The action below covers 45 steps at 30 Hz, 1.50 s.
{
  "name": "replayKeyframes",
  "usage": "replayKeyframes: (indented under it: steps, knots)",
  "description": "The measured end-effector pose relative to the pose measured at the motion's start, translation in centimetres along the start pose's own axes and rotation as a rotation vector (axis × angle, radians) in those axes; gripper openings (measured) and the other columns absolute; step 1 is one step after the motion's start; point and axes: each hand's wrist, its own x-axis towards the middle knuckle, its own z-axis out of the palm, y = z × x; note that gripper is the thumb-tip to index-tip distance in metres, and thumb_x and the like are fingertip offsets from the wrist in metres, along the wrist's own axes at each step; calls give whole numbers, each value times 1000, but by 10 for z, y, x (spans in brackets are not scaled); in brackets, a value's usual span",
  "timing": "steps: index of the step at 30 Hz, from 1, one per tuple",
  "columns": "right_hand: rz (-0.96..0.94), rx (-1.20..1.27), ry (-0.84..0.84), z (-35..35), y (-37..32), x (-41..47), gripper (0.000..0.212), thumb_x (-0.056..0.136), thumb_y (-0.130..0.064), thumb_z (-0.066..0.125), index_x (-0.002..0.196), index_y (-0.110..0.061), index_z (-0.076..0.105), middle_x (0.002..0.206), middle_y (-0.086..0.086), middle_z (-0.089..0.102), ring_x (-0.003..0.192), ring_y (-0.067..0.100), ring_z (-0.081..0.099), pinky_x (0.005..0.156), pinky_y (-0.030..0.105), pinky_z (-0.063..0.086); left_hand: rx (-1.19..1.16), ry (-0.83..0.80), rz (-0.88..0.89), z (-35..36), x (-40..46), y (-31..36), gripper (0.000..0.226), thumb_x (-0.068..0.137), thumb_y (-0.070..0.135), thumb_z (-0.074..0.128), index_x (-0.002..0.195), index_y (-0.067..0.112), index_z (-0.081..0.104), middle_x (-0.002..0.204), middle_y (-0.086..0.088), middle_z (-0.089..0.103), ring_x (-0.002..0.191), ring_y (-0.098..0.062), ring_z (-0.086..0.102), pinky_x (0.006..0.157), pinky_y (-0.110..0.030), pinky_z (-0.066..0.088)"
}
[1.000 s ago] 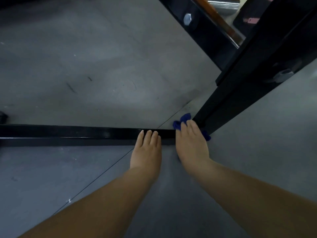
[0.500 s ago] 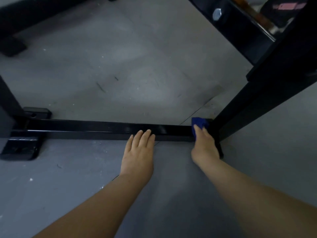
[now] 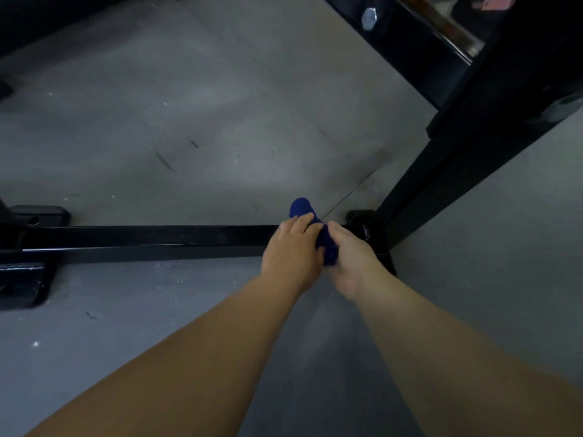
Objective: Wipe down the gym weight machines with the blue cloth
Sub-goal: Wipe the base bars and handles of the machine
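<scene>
A low black square-section steel floor bar of the weight machine runs flat across the grey concrete floor, and everything else is placed from it. At the bar's right end, both hands meet over its top face. The left hand lies with its fingers curled over the bunched dark blue cloth, gripping it from the left; the right hand grasps the same cloth from the right, its thumb and fingers closing on the bundle's lower part. One rounded lobe of the cloth sticks out past the fingertips beyond the bar's far edge, above the floor; the rest sits between the two palms, on or just above the bar, and I cannot tell whether it touches the metal.

Just right of the hands, the bar ends at a black bolted foot plate, from which a tall black upright post rises steeply toward the upper right corner. Beyond the bar, a second black frame beam with a silver hex bolt head crosses the top right. At the bar's left end sits another black floor bracket, with a smaller black foot just behind it.

Between the two ends, the bar's top edge lies bare and glossy. Open scuffed floor spreads on the far side of the bar, and more grey floor on the near side under the forearms.
</scene>
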Motion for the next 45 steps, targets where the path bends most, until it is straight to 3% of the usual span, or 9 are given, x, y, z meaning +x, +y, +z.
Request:
replayKeyframes:
  steps: [11, 14, 19, 22, 26, 29, 35, 39, 45]
  knots:
    - [-404, -1212, -105, 26, 43, -16, 49, 98, -14, 50, 145, -20, 42, 150, -1, 41, 137, 14, 38, 107, 22, 29, 309, 116, 193, -46, -34, -94, 43, 69, 4, 76, 109, 14, 66, 135, -6, 57, 111, -30, 62, 93, -39, 49]
    - [-366, -1353, -106, 39, 54, -17, 56, 99, -15, 49, 151, -19, 30, 160, 1, 20, 146, 18, 19, 116, 29, 20, 178, 210, -54, -59, -60, -125, 43, 71, 0, 75, 111, 11, 68, 138, -4, 56, 116, -29, 59, 95, -40, 48]
    - [-461, -1409, -38, 65, 65, -25, 50, 94, -11, 53, 143, -19, 44, 158, 2, 25, 145, 19, 22, 115, 32, 25, 185, 124, 32, -53, -50, -79, 50, 92, 4, 51, 141, 15, 48, 157, -3, 31, 140, -27, 33, 109, -38, 38]
    - [-497, -1478, -156, 75, 67, -30, 49, 95, -11, 50, 143, -20, 43, 159, -3, 23, 145, 16, 21, 116, 32, 25, 347, 128, 150, -85, -75, -138, 48, 85, 8, 42, 129, 11, 61, 145, -8, 49, 118, -32, 53, 76, -43, 58]
    - [-460, -1539, -251, 96, 69, -32, 54, 98, -11, 47, 149, -23, 33, 162, -7, 11, 147, 15, 14, 115, 34, 27, 369, 279, -329, -121, -104, -200, 52, 85, -4, 55, 135, 14, 57, 151, -3, 41, 124, -33, 42, 79, -44, 55]
    - [-449, -1589, -328, 113, 76, -36, 58, 99, -15, 49, 152, -22, 27, 163, -7, 3, 148, 17, 10, 115, 34, 26, 343, 187, -202, -115, -96, -182, 53, 86, -5, 54, 136, 12, 54, 154, -5, 36, 126, -37, 40, 87, -49, 52]
    - [-413, -1710, -448, 106, 70, -33, 65, 99, -22, 53, 155, -21, 22, 163, -11, -8, 149, 18, 7, 116, 32, 23, 590, 284, -207, -149, -133, -239, 44, 69, -6, 66, 112, 3, 69, 129, -17, 60, 97, -38, 56, 46, -42, 54]
    - [-415, -1722, -470, 105, 67, -34, 62, 99, -22, 53, 154, -24, 24, 162, -15, -12, 149, 16, 11, 114, 32, 27, 677, 163, -376, -148, -123, -221, 55, 85, -2, 60, 138, 5, 47, 152, -13, 35, 121, -35, 46, 72, -40, 54]
    - [-409, -1667, -508, 94, 64, -30, 55, 99, -22, 54, 149, -27, 35, 162, -18, -7, 148, 12, 14, 114, 29, 25, 934, -89, -426, -151, -109, -220, 36, 94, 5, 43, 130, -1, 47, 133, -20, 49, 99, -20, 55, 69, -22, 49]
